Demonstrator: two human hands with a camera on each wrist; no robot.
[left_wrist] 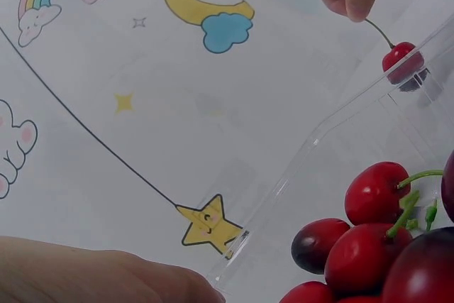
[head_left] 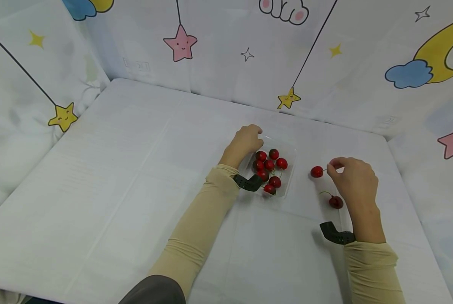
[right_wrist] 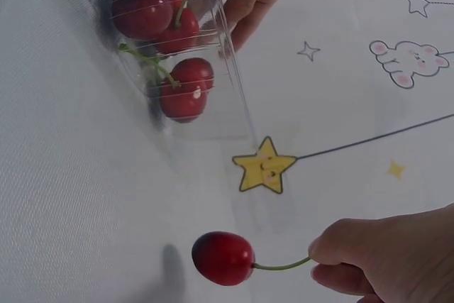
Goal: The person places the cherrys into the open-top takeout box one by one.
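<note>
A clear plastic container (head_left: 290, 179) holding several dark red cherries (head_left: 269, 164) stands on the white table. My left hand (head_left: 245, 141) grips its far left corner, fingers bent at the rim; part of that hand shows through the clear wall in the right wrist view. To the right of the container, my right hand (head_left: 353, 179) pinches a cherry (right_wrist: 223, 257) by the tip of its green stem (right_wrist: 284, 266). That cherry hangs sideways off the table, its shadow falling beside it. Another cherry (head_left: 335, 202) with a curved stem lies on the table just below the right hand.
The white table (head_left: 116, 169) stretches far to the left. Behind it and at both sides rise white cloth walls (head_left: 219, 55) printed with stars, moons and clouds. A dark curved wrist mount (head_left: 248, 183) on the left arm overlaps the container's near left side.
</note>
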